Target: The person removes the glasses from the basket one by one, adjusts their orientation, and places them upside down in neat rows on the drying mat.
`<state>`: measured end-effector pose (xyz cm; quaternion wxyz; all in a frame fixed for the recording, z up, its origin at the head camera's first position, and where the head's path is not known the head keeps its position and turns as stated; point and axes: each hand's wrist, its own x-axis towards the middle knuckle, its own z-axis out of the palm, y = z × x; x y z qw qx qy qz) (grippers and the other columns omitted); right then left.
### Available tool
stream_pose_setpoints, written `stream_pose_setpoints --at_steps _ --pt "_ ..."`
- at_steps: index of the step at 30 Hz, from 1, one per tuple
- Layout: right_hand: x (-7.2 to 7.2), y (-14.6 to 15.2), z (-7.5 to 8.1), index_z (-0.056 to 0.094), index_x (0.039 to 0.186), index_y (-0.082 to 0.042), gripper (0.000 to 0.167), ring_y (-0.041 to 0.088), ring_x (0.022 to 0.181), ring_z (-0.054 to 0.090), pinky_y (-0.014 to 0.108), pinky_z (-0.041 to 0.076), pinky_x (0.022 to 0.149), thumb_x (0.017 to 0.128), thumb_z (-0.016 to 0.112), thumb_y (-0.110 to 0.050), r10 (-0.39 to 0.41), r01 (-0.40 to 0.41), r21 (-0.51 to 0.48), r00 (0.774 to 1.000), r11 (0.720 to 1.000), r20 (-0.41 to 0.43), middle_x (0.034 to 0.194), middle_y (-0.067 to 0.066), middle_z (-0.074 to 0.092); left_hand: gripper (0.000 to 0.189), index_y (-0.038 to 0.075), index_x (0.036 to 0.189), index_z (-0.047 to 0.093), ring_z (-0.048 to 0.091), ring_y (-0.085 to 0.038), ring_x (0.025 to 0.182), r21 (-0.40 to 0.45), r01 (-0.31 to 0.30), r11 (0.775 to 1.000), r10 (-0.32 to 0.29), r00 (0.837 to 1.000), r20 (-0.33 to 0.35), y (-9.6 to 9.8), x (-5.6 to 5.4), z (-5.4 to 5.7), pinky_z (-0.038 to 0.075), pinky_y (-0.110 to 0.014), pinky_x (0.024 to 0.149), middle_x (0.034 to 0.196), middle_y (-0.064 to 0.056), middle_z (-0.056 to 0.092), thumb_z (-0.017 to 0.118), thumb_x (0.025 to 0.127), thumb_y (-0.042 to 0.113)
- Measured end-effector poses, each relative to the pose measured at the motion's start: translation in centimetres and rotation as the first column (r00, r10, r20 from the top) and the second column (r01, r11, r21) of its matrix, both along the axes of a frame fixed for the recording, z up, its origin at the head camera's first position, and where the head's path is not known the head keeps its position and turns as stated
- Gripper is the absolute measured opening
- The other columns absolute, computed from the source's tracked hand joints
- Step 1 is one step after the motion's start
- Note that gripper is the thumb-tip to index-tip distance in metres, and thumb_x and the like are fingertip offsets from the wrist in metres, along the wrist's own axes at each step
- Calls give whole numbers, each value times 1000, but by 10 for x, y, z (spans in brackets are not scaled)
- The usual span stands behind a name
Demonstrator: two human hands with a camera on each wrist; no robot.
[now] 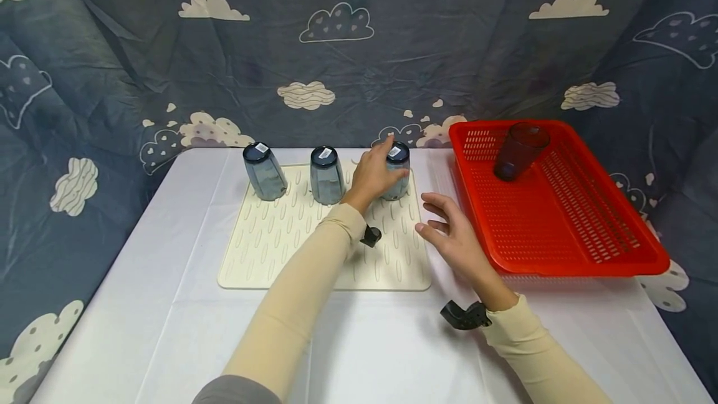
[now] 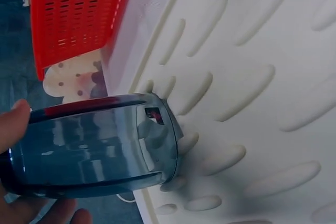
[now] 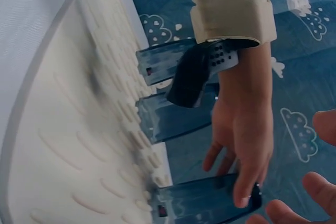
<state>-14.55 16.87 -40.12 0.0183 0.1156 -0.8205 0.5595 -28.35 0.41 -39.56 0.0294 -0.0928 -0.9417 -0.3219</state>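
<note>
My left hand [image 1: 374, 173] holds a blue-tinted drinking glass [image 1: 397, 179] near its base, thumb on one side and fingers on the other. That glass stands upside down on the cream ridged drying mat [image 1: 263, 254], its rim against the ridges in the left wrist view. Two similar glasses, one in the middle [image 1: 327, 179] and one at the left [image 1: 266, 173], are also inverted on the mat, each with a white sticker on its base. Between mat and basket hovers my right hand [image 1: 457, 242], fingers loosely bent and holding nothing.
A red perforated basket [image 1: 561, 267] stands at the right of the white-covered table [image 1: 140, 329]. Inside it, a dark glass [image 1: 518, 154] leans near the back left. A cloud-patterned cloth [image 1: 336, 67] hangs behind and at both sides.
</note>
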Motion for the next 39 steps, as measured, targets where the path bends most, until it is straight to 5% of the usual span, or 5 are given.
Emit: stream_pose_setpoints --at_steps 4,12,23,27,39 --pt "2 3 8 42 143 1 56 38 138 45 57 41 111 92 64 -7 -1 2 15 1000 1000 -31 149 20 44 83 26 157 29 45 -31 141 -20 23 1000 -22 1000 11 -2 2 3 43 -45 113 157 -4 43 74 88 39" --pt "3 13 14 43 142 0 56 36 137 46 7 41 98 91 64 -5 -23 25 23 998 999 -66 147 18 47 81 25 157 29 46 -33 140 -72 48 996 -49 999 -8 -6 4 6 46 -48 110 156 -6 43 72 89 38" --pt "9 21 26 42 145 -4 58 34 138 46 29 45 111 92 66 -10 -38 43 71 997 997 -71 151 15 45 76 17 155 33 46 -32 138 -189 126 974 -143 986 -84 -15 14 18 46 -45 110 156 -10 40 70 91 34" --pt "12 24 30 41 145 -4 58 37 138 47 56 42 111 92 66 -10 -33 43 123 996 991 -80 151 16 45 71 11 152 38 46 -33 139 -197 202 959 -235 958 -163 -28 32 21 43 -45 113 156 -13 41 70 92 31" --pt "26 43 47 41 145 -8 62 40 136 45 62 42 107 90 70 -11 10 13 207 994 978 -111 150 16 45 61 6 144 50 49 -30 138 -23 311 950 -301 896 -325 -86 110 10 42 -46 114 147 -13 53 74 90 23"
